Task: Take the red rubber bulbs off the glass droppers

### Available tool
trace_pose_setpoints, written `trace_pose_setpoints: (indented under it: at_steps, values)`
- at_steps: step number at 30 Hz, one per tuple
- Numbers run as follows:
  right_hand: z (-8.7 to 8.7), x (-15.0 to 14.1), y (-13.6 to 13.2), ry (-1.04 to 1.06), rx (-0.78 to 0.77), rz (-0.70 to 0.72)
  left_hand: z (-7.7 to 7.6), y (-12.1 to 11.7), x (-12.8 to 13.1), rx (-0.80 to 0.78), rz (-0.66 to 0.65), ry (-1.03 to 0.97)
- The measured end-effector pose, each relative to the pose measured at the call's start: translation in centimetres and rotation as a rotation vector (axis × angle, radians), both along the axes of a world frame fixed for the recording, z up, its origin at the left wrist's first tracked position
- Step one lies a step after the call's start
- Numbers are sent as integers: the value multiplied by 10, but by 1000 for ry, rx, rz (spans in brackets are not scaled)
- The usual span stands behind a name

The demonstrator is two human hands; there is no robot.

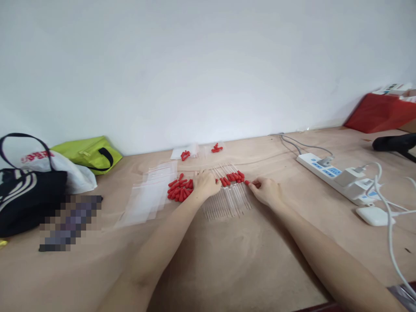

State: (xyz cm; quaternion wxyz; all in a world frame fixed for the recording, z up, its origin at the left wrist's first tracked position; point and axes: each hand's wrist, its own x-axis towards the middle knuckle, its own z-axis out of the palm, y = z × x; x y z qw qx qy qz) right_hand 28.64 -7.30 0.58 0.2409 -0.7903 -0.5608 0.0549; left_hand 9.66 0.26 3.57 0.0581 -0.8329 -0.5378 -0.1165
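A row of thin clear glass dropper tubes (pixel 224 203) lies side by side on the table. Across its middle runs a line of red rubber bulbs (pixel 235 177). My right hand (pixel 264 190) is at the row's right end, its thumb and finger closed on a red rubber bulb (pixel 247 183). At the left end, my left hand (pixel 206 185) has its fingers curled down over the tubes, with a bit of red by the fingertips; what they hold is hidden. A heap of loose red bulbs (pixel 178 189) sits just left of that hand.
Clear zip bags (pixel 146 195) lie left of the heap. Two small bags with red bulbs (pixel 185 155) are near the wall. A power strip (pixel 334 173) with white cables is on the right. A black bag (pixel 32 195), green pouch (pixel 87 154) and pixelated object (pixel 71 223) are left.
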Motion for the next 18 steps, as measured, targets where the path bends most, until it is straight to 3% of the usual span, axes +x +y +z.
trace_pose_setpoints:
  at_steps: [8,18]
  values:
    - [-4,2,3,31,-63,60,0,10,12,-263,244,-18]
    - [-1,0,1,63,-74,42,11,11,23,-335,274,-44]
